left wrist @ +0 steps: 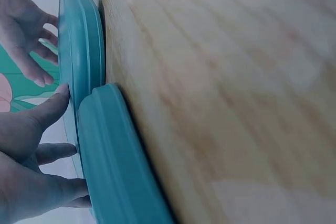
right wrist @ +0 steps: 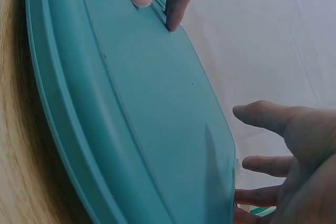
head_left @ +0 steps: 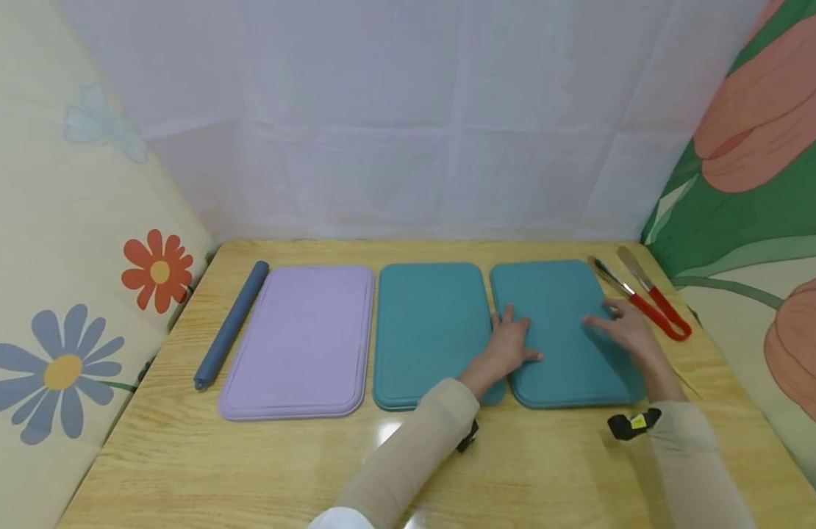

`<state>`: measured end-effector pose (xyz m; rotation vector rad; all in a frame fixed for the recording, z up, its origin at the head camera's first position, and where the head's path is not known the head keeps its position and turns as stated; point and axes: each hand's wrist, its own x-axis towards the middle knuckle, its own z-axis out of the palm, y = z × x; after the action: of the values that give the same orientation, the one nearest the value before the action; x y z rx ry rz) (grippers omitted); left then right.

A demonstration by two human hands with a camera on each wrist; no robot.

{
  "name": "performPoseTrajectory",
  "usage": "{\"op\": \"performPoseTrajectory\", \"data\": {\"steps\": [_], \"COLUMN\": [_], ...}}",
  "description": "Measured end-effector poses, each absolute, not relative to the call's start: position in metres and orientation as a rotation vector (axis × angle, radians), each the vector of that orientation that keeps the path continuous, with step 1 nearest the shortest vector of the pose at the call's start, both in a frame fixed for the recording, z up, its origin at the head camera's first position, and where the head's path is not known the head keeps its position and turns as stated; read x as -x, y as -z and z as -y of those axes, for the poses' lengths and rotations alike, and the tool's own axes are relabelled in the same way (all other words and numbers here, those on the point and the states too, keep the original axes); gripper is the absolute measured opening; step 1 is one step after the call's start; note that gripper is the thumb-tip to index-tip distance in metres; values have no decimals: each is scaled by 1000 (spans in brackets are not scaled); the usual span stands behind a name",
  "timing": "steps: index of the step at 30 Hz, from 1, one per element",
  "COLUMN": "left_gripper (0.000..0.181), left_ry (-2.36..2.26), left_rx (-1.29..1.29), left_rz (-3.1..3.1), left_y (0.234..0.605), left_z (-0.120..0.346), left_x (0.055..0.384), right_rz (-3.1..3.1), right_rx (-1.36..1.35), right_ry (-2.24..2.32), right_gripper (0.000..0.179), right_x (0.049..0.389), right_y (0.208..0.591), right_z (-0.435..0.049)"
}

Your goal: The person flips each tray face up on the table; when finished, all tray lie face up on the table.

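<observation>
Two flat, rounded rectangular teal boards with stepped rims lie side by side, the right one (head_left: 547, 308) and the middle one (head_left: 428, 316). My left hand (head_left: 503, 349) is spread over the narrow gap between them. Its thumb touches the right board's near left part, while its other fingers lie along the seam in the left wrist view. At that same board's right side is my right hand (head_left: 629, 330), fingers apart, with the thumb pointing over the top surface. In the right wrist view, its lower fingertips are right at the board's edge.
A lilac board (head_left: 298, 338) of similar shape lies on the left, with a dark blue rod (head_left: 232, 323) beside it. Red-handled tongs (head_left: 659, 305) lie at the back right, close to my right hand. White cloth (head_left: 408, 147) hangs behind the wooden table (head_left: 249, 470).
</observation>
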<state>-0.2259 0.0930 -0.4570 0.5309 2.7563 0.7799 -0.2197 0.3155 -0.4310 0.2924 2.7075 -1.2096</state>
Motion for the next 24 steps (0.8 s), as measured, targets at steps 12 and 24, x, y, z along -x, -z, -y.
{"op": "performPoseTrajectory", "data": {"steps": [12, 24], "left_gripper": [68, 70], "left_ry": [-792, -836], "left_rx": [-553, -561], "left_rz": [-2715, -2724], "left_y": [456, 454], "left_z": [-92, -92], "left_x": [226, 230], "right_rz": [-2615, -2601], "right_rx": [-278, -317], "right_ry": [1433, 1527], "right_gripper": [81, 72], "right_x": [209, 207], "right_y": [422, 424], "right_z": [-329, -344]}}
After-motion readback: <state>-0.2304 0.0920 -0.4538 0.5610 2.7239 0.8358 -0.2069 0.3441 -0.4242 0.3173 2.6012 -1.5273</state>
